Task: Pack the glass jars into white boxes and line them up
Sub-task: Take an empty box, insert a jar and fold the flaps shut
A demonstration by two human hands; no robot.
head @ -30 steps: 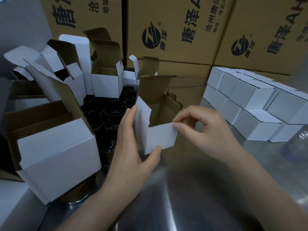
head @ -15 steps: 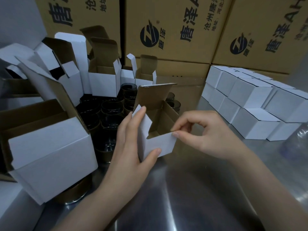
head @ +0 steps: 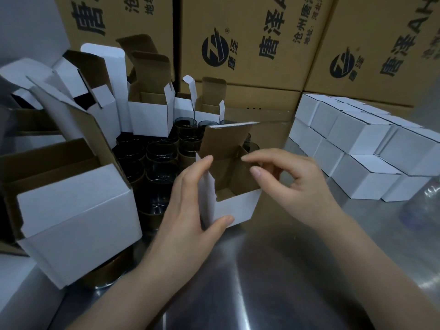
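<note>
Open white carton (head: 234,206) at centre, matte card with a brown corrugated inside, lid flap up. Left hand (head: 188,210) grips its left wall, right hand (head: 297,186) pinches a side flap. Dark round glass jars (head: 162,151) at 10 o'clock, closed white boxes (head: 357,139) stacked at 2 o'clock, all on a brushed steel table (head: 262,270). Printed brown cartons (head: 250,44) behind.

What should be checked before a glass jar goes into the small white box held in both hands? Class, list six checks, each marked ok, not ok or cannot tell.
1. Grip on the small white box: the left hand holds its left side and front. Ok.
2. The lid flap stands up and leaves the mouth clear. Ok.
3. Box empty: the brown inside shows, with no jar in it. Ok.
4. Bottom locked: the underside is hidden. Cannot tell.
5. A hand free to fetch a jar: the right hand pinches the box's right wall. Not ok.
6. Supply: the glass jars stand just left of the box. Ok.
</note>
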